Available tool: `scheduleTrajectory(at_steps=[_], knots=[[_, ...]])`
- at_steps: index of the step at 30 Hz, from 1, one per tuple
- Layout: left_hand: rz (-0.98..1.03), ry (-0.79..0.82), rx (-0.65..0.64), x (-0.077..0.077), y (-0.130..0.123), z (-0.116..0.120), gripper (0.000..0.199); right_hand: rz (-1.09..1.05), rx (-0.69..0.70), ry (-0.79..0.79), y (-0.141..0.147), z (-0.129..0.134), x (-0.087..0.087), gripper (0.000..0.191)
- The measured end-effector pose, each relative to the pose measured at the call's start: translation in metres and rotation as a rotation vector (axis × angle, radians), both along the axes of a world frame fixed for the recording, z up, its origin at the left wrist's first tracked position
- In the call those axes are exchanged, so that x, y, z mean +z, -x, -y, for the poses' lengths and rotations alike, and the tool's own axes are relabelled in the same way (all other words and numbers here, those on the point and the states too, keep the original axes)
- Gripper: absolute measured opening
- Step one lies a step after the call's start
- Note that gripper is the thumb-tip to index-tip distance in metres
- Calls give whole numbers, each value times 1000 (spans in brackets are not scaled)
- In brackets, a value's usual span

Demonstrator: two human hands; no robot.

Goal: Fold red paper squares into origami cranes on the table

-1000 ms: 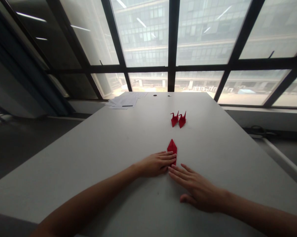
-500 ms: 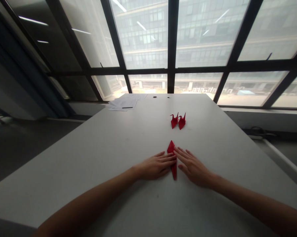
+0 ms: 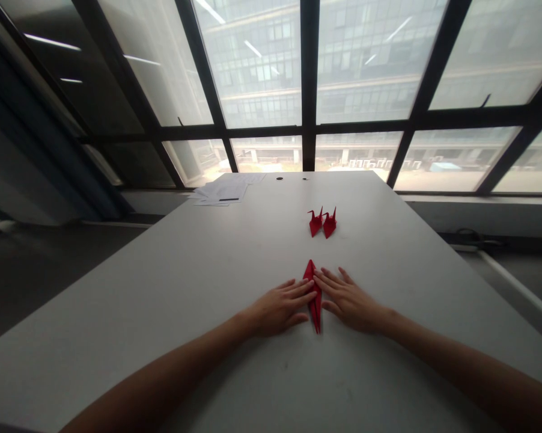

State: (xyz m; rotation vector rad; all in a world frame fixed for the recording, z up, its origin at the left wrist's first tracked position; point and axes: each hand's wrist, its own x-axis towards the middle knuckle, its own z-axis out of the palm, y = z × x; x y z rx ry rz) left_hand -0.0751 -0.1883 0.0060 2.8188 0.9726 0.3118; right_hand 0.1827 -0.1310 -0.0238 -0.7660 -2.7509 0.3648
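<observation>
A folded piece of red paper, long and narrow with two points toward me, lies flat on the white table. Flat on its left edge rest the fingertips of my left hand, fingers stretched out. My right hand lies with spread fingers on the right side, its fingertips touching the paper's upper part. Fingers cover some of the paper's middle. Beyond it, two red origami cranes stand side by side: a left crane and a right crane.
Loose white papers with a dark pen-like strip lie at the far left corner of the table. A round dark hole is near the far edge. Large windows rise behind, and a blue curtain hangs at the left.
My left fingers have drawn back slightly to the left, uncovering more of the paper's middle. My right hand has shifted slightly, its fingers more spread. The view has turned a little.
</observation>
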Motion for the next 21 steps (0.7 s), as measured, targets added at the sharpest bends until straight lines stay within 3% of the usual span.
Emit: scheduleTrajectory(at_steps=[3, 7, 10, 12, 17, 21], knots=[[-10, 18, -2, 0, 0, 0, 58, -21, -25, -19, 0, 0, -2, 64], [-10, 4, 10, 1, -1, 2, 57, -149, -184, -39, 3, 1, -4, 54], [4, -40, 79, 2, -1, 4, 56, -365, -332, 87, 6, -1, 0, 41], [16, -63, 145, 2, -1, 5, 57, -514, -426, 309, 7, -2, 7, 38], [7, -60, 168, 0, -4, 6, 51, -757, -528, 1103, 8, -7, 36, 28], [-1, -54, 164, -1, -5, 6, 51, -807, -474, 1415, 13, -14, 51, 28]])
